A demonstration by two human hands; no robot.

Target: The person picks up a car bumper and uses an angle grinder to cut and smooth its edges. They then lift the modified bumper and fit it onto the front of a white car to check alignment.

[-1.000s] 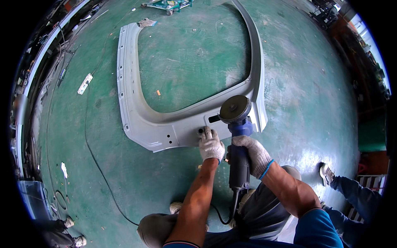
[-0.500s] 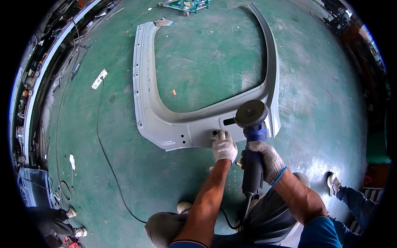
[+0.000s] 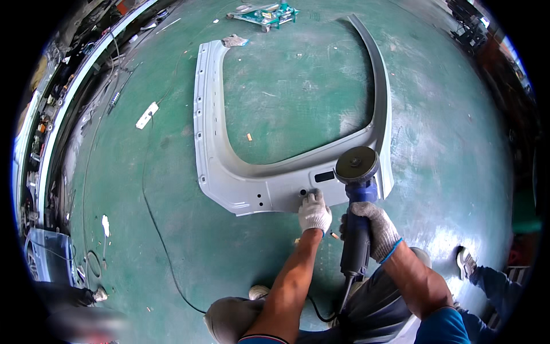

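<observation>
A grey sheet-metal car body panel (image 3: 286,172), curved like a U, lies on the floor in front of me. My left hand (image 3: 315,214), in a white knitted glove, rests on its near edge beside a round hole, fingers laid on the metal. My right hand (image 3: 375,229), gloved too, is wrapped round the body of a blue and black angle grinder (image 3: 356,243). The grinder stands nearly upright, its round disc (image 3: 356,164) at the top, over the right part of the panel in this view. Whether the disc spins, I cannot tell.
A black cord (image 3: 157,229) runs along the green floor from a white power strip (image 3: 147,115) toward my legs. A glove (image 3: 234,40) lies at the panel's far left end. Beyond stands a green floor jack (image 3: 265,15). Another person's shoe (image 3: 466,262) is at the right.
The whole view has shifted slightly, so the panel and both hands sit a little lower and further right. Both hands keep their places and hold. At lower left, a person's foot has blurred with motion.
</observation>
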